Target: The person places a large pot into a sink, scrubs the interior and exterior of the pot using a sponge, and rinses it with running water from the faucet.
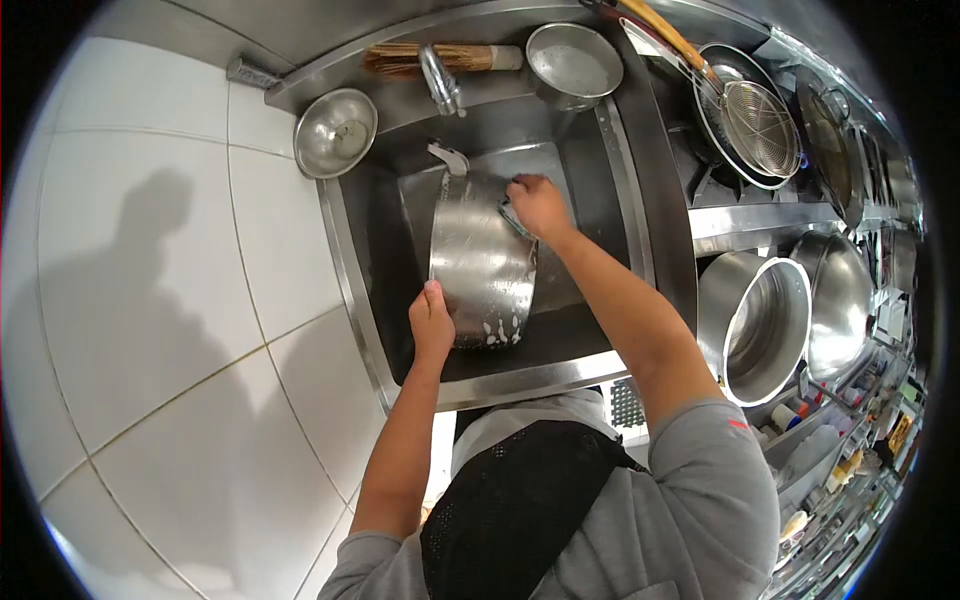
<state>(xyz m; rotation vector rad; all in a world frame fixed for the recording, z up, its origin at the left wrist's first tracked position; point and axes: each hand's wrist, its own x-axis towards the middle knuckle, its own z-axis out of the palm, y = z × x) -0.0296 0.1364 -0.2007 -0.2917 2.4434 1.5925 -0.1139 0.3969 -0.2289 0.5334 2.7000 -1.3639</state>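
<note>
A large steel pot (478, 262) lies on its side in the metal sink, with white suds on its wall near the lower end. My left hand (432, 325) grips the pot's rim at the lower left, thumb on the outer wall. At the pot's upper right, my right hand (538, 207) is closed round a small greenish-grey scrubbing pad (515, 219) pressed to the wall. A pot handle (449, 158) sticks out at the top. The faucet (441, 82) stands above the sink, beyond the pot.
Behind the sink lie a bundled-stick brush (430, 58) and a round pot (574, 62). A steel bowl (336, 133) sits at the sink's left corner. To the right are a stove with a wok and strainer (760, 128), and a large empty pot (768, 330).
</note>
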